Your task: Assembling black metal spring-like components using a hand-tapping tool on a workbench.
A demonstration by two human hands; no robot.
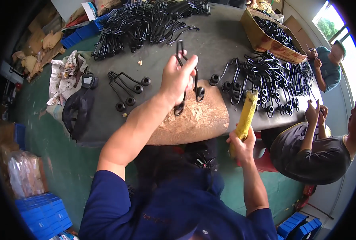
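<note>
My left hand is closed around a bent black metal rod with round black bushings at its lower ends. It holds the rod over a worn wooden board at the table's near edge, and the bushings hang at the board's surface. In my right hand is a thick yellow stick, upright and slightly tilted, right of the board; its lower end is partly hidden by my fingers. Left of the board lie a couple of similar bent rods with bushings. More rods with bushings are heaped on the right.
A large pile of black rods covers the table's far left. A cardboard box full of small black parts stands far right. A black bag and crumpled paper sit left. Two people work along the right side.
</note>
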